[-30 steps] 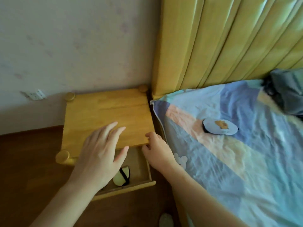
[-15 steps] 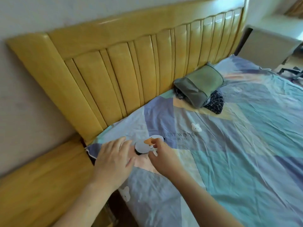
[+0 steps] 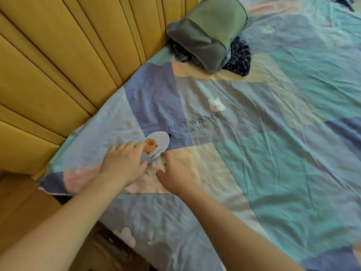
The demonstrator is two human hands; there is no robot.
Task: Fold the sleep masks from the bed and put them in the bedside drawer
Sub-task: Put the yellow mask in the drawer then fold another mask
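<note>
A pale blue sleep mask (image 3: 158, 144) with an orange capybara print lies flat on the patchwork bed sheet (image 3: 273, 153), close to the bed's left corner. My left hand (image 3: 125, 163) lies palm down on the mask's near half, fingers spread, covering part of it. My right hand (image 3: 179, 171) rests on the sheet just right of the mask, its fingertips touching the mask's lower edge. A bit of the mask's black strap shows at its far end. The bedside drawer is out of view.
A yellow padded headboard (image 3: 68, 65) runs along the left. A green-grey cushion (image 3: 207, 32) sits on dark checked cloth (image 3: 239, 57) at the head of the bed. The wooden bedside cabinet's top (image 3: 17, 208) shows at the lower left.
A second ago both hands were at the open drawer, which held a folded mask. The view swung to the bed, and both hands came down on the capybara mask.
</note>
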